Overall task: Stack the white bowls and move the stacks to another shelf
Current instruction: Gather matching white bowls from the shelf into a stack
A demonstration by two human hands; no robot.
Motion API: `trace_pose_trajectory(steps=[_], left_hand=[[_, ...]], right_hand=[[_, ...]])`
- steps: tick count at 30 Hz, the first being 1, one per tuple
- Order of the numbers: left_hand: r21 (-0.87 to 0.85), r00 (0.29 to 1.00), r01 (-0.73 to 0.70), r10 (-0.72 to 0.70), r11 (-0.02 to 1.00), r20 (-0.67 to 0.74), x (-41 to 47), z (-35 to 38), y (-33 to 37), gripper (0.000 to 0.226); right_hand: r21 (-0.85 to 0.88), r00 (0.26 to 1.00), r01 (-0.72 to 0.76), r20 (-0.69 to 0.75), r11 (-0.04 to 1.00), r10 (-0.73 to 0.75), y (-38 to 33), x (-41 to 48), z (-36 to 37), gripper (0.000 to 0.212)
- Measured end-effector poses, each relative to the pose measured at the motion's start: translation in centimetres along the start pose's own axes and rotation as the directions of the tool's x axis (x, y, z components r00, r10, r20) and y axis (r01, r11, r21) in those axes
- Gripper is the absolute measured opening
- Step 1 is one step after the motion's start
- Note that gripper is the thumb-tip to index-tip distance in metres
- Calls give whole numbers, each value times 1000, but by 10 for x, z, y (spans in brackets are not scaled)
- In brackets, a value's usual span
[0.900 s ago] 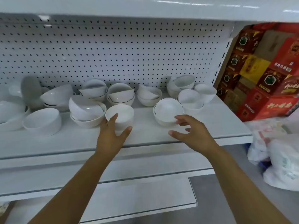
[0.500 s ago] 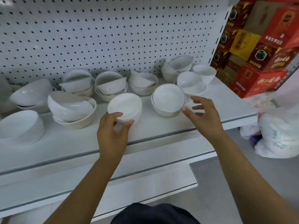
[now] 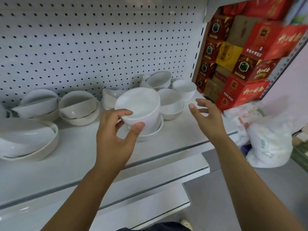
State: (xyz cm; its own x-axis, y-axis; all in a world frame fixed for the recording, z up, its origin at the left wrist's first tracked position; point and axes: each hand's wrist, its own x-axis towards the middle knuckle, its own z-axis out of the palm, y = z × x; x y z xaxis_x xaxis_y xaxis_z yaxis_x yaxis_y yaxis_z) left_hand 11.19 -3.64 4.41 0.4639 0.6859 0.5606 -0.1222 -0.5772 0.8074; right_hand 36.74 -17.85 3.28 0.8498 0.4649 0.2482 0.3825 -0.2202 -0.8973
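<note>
The left hand (image 3: 115,139) grips a deep white ceramic bowl (image 3: 141,105) by its near wall, with the thumb low on the front and the curled fingers (image 3: 124,113) hooked over the rim. That bowl, blurred and tipped slightly toward the camera, sits over a shallower white bowl (image 3: 150,133) which rests near the front middle of the white metal shelf (image 3: 75,157); whether the two bowls touch cannot be told. The right hand (image 3: 208,119) hovers just right of the pair with fingers spread and loosely bent, holding nothing and touching neither bowl. Just behind the pair stand two nested white bowls (image 3: 170,104), and further back by the shelf's right end are a tilted pile of white bowls (image 3: 158,80) and a single upright white bowl (image 3: 185,88). Along the white perforated back panel (image 3: 100,39) to the left are more loosely nested bowl stacks (image 3: 78,108), each with a bowl lying tilted inside another. A large tilted white bowl pair (image 3: 28,140) lies at the far left. Red and yellow printed cartons (image 3: 241,64) are piled beyond the shelf's right end, above a crumpled white plastic bag (image 3: 270,144)
</note>
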Motion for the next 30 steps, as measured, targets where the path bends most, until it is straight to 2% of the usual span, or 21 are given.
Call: trace_pose_trajectory(steps=[3,11,16,19,24,30], left_hand=[[-20,999,22,-22,1000,30,-1,29,11,36],[68,996,7,-13,998,87,-26,103,12,39],[98,994,52,-61,994,91,-36,143,1,38],[161,996,16,-30,987,84,-42,161,-9,37],[199,997,46,-57,979,51,-49,177,-18,39],[257,996,71,-82,964,34,-48,177,-20,45]], right_hand=[[-10,999,6,44,1000,-6,12,26,-16,50],[-59,979,40,200,997,-27,55,94,-44,47],[-36,941,80,332,996,-63,69,129,-42,44],[-10,915,107,393,994,-94,72,146,-36,41],[27,882,130,454,991,-128,76,167,-20,40],[24,870,179,464,984,-170,80,181,-1,39]])
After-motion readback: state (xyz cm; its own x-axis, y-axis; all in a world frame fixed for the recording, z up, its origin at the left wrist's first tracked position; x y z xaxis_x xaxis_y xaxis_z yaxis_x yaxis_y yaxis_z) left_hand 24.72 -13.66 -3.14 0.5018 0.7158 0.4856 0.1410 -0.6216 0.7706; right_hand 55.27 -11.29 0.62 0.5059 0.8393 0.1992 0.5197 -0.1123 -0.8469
